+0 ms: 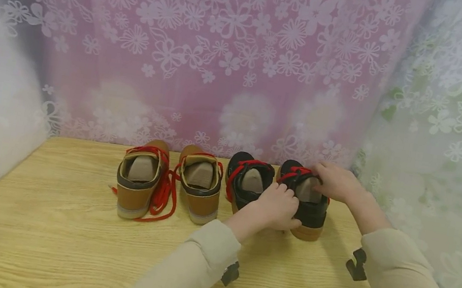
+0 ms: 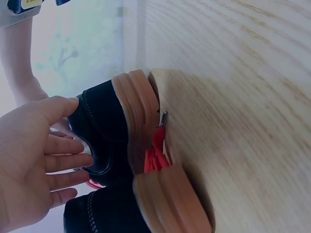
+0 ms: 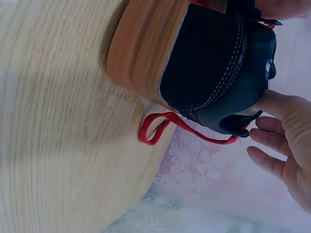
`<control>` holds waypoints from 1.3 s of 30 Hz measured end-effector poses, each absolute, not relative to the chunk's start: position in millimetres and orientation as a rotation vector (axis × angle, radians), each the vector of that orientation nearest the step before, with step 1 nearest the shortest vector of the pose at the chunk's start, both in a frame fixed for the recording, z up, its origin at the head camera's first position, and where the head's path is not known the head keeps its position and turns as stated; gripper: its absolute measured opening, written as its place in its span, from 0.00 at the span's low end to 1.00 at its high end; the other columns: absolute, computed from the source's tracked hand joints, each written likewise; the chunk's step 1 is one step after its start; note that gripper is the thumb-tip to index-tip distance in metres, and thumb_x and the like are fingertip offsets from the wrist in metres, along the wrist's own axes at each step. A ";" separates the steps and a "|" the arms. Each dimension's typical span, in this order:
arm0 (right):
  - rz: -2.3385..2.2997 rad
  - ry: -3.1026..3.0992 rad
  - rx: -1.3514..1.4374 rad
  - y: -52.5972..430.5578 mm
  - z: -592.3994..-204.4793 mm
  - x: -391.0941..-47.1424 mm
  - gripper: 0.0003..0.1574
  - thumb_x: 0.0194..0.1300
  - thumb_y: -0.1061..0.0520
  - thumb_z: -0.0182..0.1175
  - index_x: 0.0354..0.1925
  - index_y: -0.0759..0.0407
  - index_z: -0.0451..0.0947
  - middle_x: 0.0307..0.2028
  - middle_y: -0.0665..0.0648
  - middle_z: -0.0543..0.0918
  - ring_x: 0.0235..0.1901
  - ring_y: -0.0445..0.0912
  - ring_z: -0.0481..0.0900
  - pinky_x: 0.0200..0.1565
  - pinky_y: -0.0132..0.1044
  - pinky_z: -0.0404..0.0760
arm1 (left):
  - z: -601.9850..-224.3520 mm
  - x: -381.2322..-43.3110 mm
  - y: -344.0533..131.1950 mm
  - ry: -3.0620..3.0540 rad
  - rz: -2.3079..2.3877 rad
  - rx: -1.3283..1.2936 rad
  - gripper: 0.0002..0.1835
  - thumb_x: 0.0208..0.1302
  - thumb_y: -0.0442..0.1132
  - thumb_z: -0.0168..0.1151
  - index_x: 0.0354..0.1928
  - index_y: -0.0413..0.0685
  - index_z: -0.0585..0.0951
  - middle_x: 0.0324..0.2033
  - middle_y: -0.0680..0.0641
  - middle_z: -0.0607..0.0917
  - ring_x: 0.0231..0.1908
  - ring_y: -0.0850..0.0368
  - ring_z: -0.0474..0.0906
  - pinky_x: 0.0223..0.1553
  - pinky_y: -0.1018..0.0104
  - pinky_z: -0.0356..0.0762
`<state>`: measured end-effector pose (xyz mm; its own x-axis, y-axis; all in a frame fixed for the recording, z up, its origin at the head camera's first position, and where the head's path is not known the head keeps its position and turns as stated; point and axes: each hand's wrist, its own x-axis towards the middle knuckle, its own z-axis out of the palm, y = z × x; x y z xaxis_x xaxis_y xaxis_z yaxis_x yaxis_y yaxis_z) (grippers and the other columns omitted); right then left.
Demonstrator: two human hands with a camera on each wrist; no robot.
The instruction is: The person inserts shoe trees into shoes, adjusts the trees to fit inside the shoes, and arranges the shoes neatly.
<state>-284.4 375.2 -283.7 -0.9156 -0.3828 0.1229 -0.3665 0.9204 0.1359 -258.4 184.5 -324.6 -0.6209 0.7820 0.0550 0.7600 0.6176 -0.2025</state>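
Note:
Two black shoes with red laces and tan soles stand with their heels toward me: the left black shoe (image 1: 245,197) and the right black shoe (image 1: 311,215). My left hand (image 1: 277,205) reaches between them. In the left wrist view its thumb tip lies at the right shoe's heel collar, fingers extended beside the opening. My right hand (image 1: 337,182) is at the right shoe's other side. The right wrist view shows its thumb (image 3: 277,103) against the collar and the other fingers loosely bent near the lace edge. Light-coloured inserts fill both shoe openings.
A pair of brown shoes, the left brown shoe (image 1: 136,194) and the right brown shoe (image 1: 200,201), stands to the left. Loose red laces (image 1: 165,194) trail between them on the wooden table (image 1: 42,235). A pink floral curtain (image 1: 207,61) hangs behind; pale curtains flank both sides.

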 end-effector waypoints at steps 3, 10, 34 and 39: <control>-0.176 -2.927 0.600 377.6 -284.1 -284.2 0.15 0.51 0.59 0.68 0.35 0.61 0.72 0.30 0.55 0.74 0.29 0.49 0.72 0.30 0.45 0.72 | -322.0 -259.5 180.5 -2.696 0.234 -1.299 0.26 0.62 0.65 0.47 0.50 0.57 0.78 0.46 0.55 0.76 0.48 0.57 0.67 0.51 0.63 0.62; -0.143 -2.960 0.594 384.1 -282.2 -281.0 0.14 0.52 0.58 0.68 0.30 0.59 0.71 0.27 0.52 0.72 0.25 0.45 0.69 0.28 0.42 0.70 | -315.3 -266.8 164.3 -2.680 0.206 -1.316 0.24 0.64 0.63 0.46 0.48 0.57 0.79 0.46 0.55 0.76 0.49 0.56 0.69 0.51 0.62 0.62; -0.205 -2.982 0.465 385.1 -287.3 -277.0 0.21 0.63 0.45 0.58 0.40 0.63 0.75 0.32 0.59 0.77 0.28 0.51 0.77 0.25 0.44 0.73 | -290.3 -303.4 5.2 -2.783 -0.182 -0.949 0.21 0.65 0.55 0.53 0.45 0.44 0.74 0.37 0.48 0.76 0.41 0.50 0.72 0.43 0.56 0.67; -0.191 -2.966 0.287 383.0 -285.2 -276.5 0.37 0.64 0.37 0.53 0.55 0.66 0.71 0.47 0.70 0.76 0.42 0.64 0.76 0.33 0.57 0.75 | -291.0 -313.4 -33.5 -2.814 -0.207 -0.755 0.27 0.65 0.55 0.53 0.56 0.40 0.70 0.49 0.41 0.74 0.52 0.43 0.69 0.52 0.48 0.63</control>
